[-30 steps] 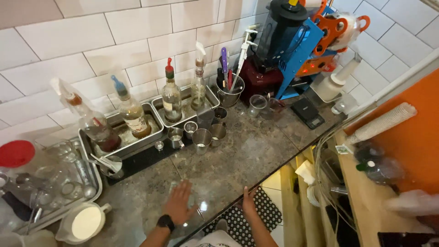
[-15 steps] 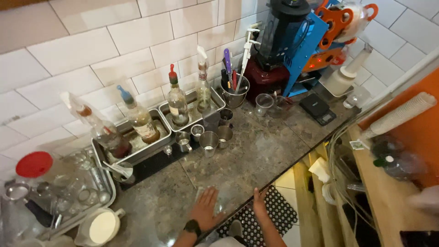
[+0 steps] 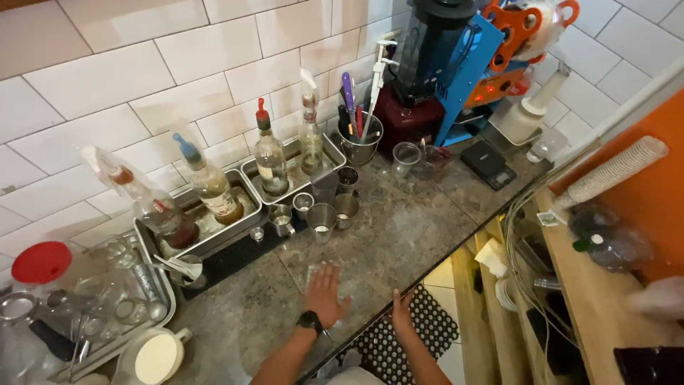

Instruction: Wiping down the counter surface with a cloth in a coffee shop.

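Near the front edge of the grey stone bench (image 3: 420, 235) we have our left hand (image 3: 326, 294) laid flat, palm down and fingers spread, holding nothing; a dark watch (image 3: 310, 322) sits on that wrist. Our right hand (image 3: 401, 314) rests on the very lip of the bench just to the right, its grip also loose and empty, fingers pointing away from us. Closest to the left hand, a little farther back, stands a cluster of small steel measuring cups (image 3: 322, 217), well apart from the fingertips and untouched. Behind the cups, two steel trays (image 3: 246, 214) run along the white tiled wall and carry syrup bottles (image 3: 271, 158) with pour spouts, all upright or slightly leaning. Farther right against the wall, a steel pot (image 3: 360, 146) holds spoons and tools, and beside it is a dark blender (image 3: 424, 68) on a red base. A small clear cup (image 3: 405, 158) stands in front of the blender, and a black scale (image 3: 487, 164) lies to its right. At the far left a tray of glassware (image 3: 107, 299) sits beside a jar with a red lid (image 3: 41, 262), and a white jug (image 3: 155, 356) stands near the front left corner. Below the bench edge, a black perforated floor mat (image 3: 420, 335) shows by our right hand.
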